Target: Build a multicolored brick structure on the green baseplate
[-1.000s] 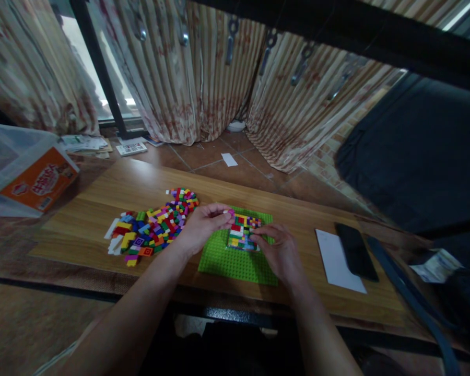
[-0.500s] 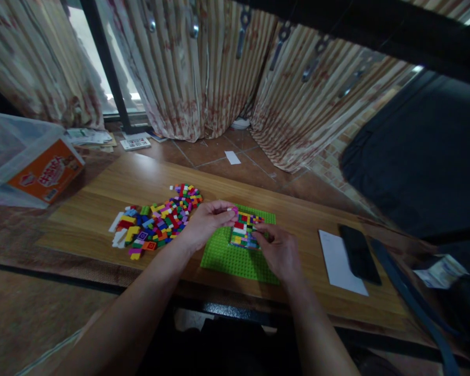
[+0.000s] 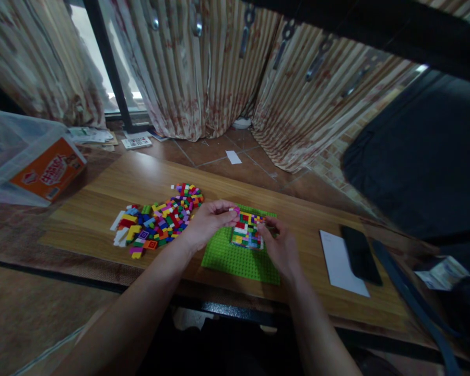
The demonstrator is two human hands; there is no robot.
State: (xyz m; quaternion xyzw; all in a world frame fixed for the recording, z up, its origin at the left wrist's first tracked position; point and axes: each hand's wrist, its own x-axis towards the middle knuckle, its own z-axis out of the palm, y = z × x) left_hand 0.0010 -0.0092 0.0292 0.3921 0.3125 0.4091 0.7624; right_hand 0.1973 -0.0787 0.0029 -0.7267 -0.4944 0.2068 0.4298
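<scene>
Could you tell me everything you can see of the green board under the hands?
The green board is a thin, flat sheet, plastic by its look, with rows of small round studs. It lies on the wooden table, between loose bricks on the left and white paper on the right. A multicoloured brick patch covers part of its far half. The left hand and right hand hide some edges; whether either touches it, I cannot tell.
</scene>
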